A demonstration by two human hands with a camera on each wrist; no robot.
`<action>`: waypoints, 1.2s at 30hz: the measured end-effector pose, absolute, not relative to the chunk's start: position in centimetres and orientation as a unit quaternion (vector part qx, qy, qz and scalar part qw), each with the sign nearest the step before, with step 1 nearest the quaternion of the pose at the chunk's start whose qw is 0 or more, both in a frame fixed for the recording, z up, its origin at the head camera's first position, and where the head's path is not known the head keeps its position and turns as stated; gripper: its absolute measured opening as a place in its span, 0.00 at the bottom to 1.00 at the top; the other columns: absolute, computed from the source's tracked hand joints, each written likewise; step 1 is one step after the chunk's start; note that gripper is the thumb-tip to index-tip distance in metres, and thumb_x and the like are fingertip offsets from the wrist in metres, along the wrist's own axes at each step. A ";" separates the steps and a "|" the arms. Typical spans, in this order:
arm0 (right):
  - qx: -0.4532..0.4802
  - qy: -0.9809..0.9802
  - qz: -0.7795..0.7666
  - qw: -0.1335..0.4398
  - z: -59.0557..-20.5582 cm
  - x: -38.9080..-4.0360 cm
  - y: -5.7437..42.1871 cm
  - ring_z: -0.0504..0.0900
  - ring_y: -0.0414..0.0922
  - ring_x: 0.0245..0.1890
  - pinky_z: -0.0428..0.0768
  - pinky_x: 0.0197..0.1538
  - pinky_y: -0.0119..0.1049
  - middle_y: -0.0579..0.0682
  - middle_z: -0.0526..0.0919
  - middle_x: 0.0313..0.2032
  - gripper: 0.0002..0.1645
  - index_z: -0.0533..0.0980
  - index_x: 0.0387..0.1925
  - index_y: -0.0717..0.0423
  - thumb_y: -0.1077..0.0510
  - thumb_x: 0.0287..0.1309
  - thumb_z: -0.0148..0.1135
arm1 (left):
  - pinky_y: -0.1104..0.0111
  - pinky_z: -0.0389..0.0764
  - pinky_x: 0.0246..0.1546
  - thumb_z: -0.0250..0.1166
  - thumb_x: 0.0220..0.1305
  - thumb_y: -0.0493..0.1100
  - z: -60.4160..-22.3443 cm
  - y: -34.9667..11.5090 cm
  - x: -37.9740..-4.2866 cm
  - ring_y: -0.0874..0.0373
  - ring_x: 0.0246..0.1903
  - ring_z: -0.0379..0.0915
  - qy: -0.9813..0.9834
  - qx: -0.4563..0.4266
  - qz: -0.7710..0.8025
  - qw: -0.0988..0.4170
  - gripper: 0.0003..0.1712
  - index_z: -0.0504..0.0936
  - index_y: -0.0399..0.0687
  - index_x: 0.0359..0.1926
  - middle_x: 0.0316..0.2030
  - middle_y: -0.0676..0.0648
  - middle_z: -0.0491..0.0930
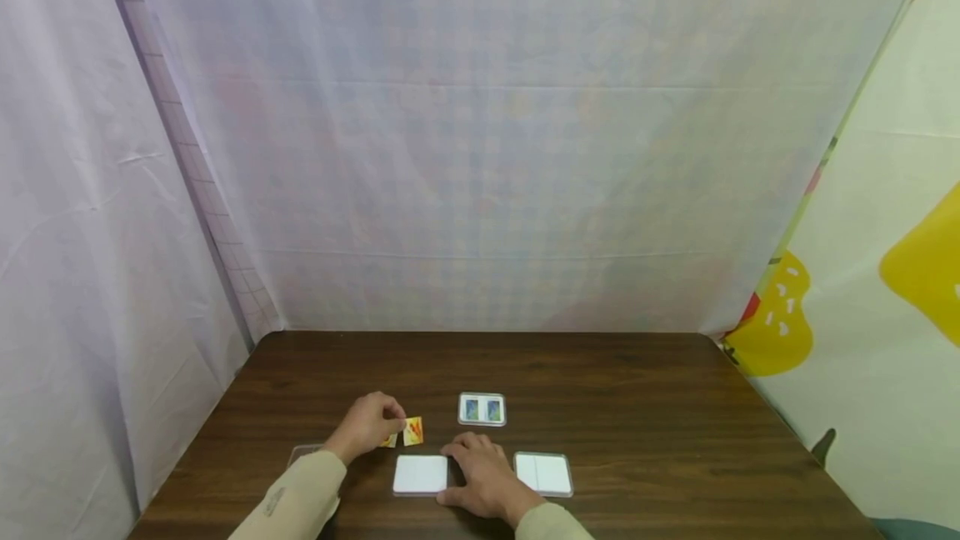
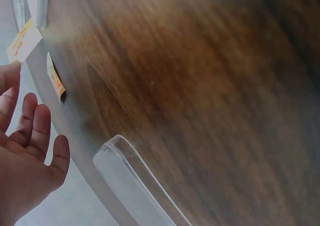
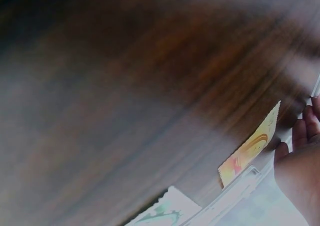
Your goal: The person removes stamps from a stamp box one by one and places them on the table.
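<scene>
My left hand pinches a yellow-and-orange postage stamp between thumb and fingertip. In the left wrist view that stamp has a toothed edge and is tilted, its other fingers loosely bent. A second yellow stamp lies on the table just below the left fingers. My right hand rests at the right end of a flat clear case with a white inside. Its thumb touches the near corner and its forefinger the far corner, spread apart.
Behind the hands lies a clear case showing two blue-green stamps. Another white-lined case is right of my right hand. A clear plastic tray sits partly under my left forearm. The right wrist view shows an orange stamp and a green one.
</scene>
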State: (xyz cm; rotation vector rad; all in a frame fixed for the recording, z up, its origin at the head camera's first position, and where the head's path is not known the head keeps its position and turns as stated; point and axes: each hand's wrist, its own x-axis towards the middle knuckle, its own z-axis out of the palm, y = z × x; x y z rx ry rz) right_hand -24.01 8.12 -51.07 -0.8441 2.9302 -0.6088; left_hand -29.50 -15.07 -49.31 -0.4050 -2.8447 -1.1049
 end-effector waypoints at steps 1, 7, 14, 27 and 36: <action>-0.272 0.942 -0.195 0.017 -51.1 -24.0 8.1 0.71 0.49 0.56 0.68 0.59 0.51 0.50 0.73 0.55 0.35 0.76 0.57 0.51 0.39 0.51 0.72 | 0.60 0.73 0.36 0.72 0.57 0.36 -49.4 -15.1 -29.6 0.57 0.32 0.69 -0.926 -0.132 -0.353 0.031 0.06 0.83 0.47 0.27 0.30 0.50 0.75; -0.273 0.942 -0.197 0.016 -51.1 -24.0 8.1 0.71 0.49 0.56 0.69 0.59 0.51 0.49 0.73 0.55 0.35 0.76 0.57 0.51 0.39 0.51 0.73 | 0.60 0.73 0.35 0.72 0.57 0.37 -49.3 -15.0 -29.9 0.57 0.31 0.70 -0.935 -0.130 -0.329 0.028 0.06 0.83 0.48 0.26 0.30 0.50 0.75; -0.272 0.942 -0.195 0.019 -51.2 -24.0 8.1 0.70 0.49 0.57 0.68 0.60 0.51 0.49 0.73 0.55 0.35 0.76 0.58 0.50 0.39 0.52 0.72 | 0.58 0.73 0.37 0.72 0.57 0.38 -49.3 -14.9 -30.0 0.58 0.31 0.71 -0.942 -0.129 -0.309 0.024 0.06 0.83 0.49 0.27 0.30 0.52 0.75; -0.268 0.942 -0.199 0.027 -51.2 -24.0 8.0 0.70 0.48 0.57 0.68 0.61 0.52 0.48 0.73 0.56 0.36 0.76 0.59 0.51 0.38 0.53 0.71 | 0.52 0.71 0.42 0.71 0.58 0.38 -49.6 -15.1 -30.2 0.58 0.32 0.73 -0.944 -0.139 -0.297 0.046 0.03 0.85 0.48 0.31 0.29 0.53 0.75; -0.276 0.940 -0.198 0.017 -51.1 -24.0 8.2 0.71 0.49 0.56 0.69 0.59 0.51 0.49 0.73 0.55 0.36 0.76 0.58 0.51 0.39 0.52 0.72 | 0.55 0.72 0.39 0.72 0.57 0.38 -49.4 -15.4 -29.7 0.58 0.31 0.71 -0.936 -0.150 -0.316 0.047 0.04 0.84 0.47 0.32 0.29 0.52 0.74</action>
